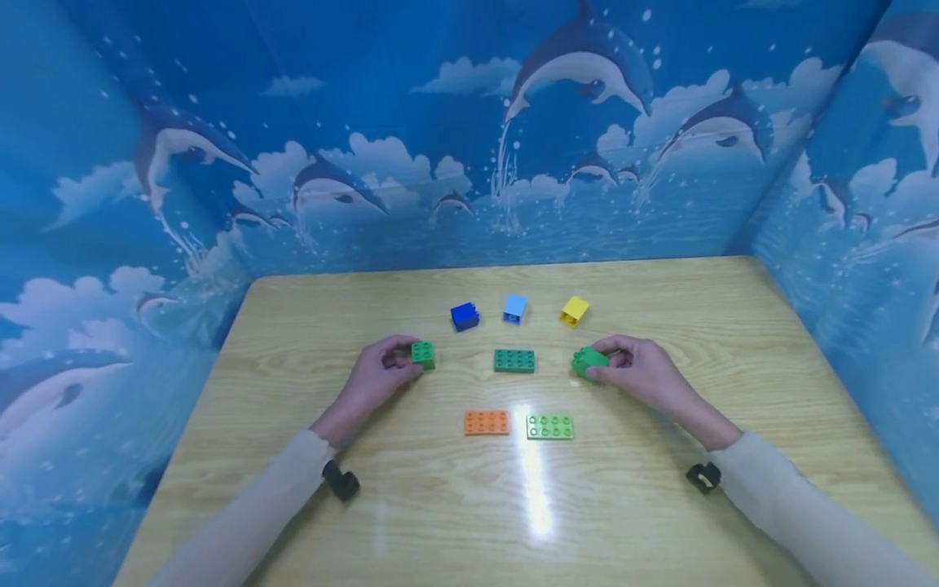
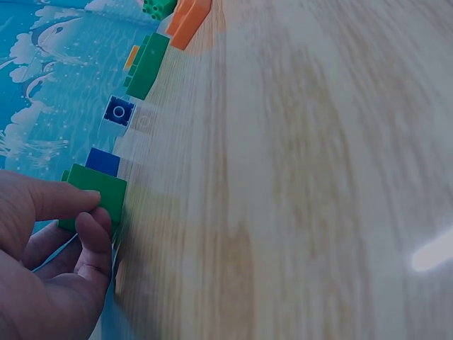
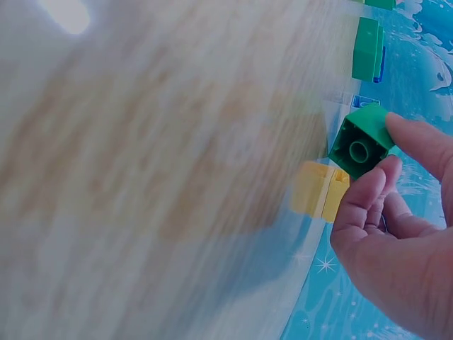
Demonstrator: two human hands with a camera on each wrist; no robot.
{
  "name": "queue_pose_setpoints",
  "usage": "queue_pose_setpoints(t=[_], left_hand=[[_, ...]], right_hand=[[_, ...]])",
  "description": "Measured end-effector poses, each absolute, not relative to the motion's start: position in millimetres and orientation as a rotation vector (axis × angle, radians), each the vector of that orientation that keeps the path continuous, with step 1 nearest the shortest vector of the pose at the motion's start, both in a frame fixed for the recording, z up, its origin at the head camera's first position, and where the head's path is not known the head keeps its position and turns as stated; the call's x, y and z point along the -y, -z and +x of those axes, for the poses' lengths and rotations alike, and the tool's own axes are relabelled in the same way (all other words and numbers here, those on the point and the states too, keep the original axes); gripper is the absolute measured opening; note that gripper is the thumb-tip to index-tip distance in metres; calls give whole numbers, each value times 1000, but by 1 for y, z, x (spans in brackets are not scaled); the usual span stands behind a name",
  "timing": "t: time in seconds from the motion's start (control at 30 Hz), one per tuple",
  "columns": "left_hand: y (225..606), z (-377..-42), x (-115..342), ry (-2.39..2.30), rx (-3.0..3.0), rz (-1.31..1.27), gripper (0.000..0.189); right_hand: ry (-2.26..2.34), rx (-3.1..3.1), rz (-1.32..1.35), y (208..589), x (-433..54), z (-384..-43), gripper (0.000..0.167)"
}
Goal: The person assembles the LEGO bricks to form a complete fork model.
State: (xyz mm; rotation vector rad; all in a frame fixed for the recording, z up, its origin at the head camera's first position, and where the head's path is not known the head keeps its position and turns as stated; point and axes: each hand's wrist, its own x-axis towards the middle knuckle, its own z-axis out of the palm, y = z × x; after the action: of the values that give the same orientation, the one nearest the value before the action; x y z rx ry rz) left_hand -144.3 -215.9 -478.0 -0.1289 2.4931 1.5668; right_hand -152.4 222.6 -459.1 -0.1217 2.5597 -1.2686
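Note:
At the left of the brick layout, my left hand (image 1: pixel 380 373) pinches a green toy brick (image 1: pixel 422 355) between thumb and fingers, its studs facing up. The left wrist view shows the same green brick (image 2: pixel 99 193) by its smooth side. My right hand (image 1: pixel 637 368) grips another green brick (image 1: pixel 589 362), tilted so its studs point left. Its hollow underside with a round tube shows on the green brick (image 3: pixel 359 145) in the right wrist view. Between the two hands lies a long darker green brick (image 1: pixel 514 361), studs up, touched by neither.
Behind stand a dark blue brick (image 1: pixel 465 316), a light blue brick (image 1: pixel 514 309) and a yellow brick (image 1: pixel 575 311). Nearer the body lie an orange brick (image 1: pixel 487 422) and a lime green brick (image 1: pixel 549 427). A dolphin-print curtain (image 1: pixel 411 204) borders the wooden table (image 1: pixel 411 522).

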Motion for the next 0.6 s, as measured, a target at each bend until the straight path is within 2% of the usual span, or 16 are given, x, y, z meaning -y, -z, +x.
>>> queue_pose_setpoints(t=[0.6], left_hand=[[475, -145, 225, -1519, -2528, -142, 49]], right_hand=[[1371, -2525, -123, 460, -223, -146, 46]])
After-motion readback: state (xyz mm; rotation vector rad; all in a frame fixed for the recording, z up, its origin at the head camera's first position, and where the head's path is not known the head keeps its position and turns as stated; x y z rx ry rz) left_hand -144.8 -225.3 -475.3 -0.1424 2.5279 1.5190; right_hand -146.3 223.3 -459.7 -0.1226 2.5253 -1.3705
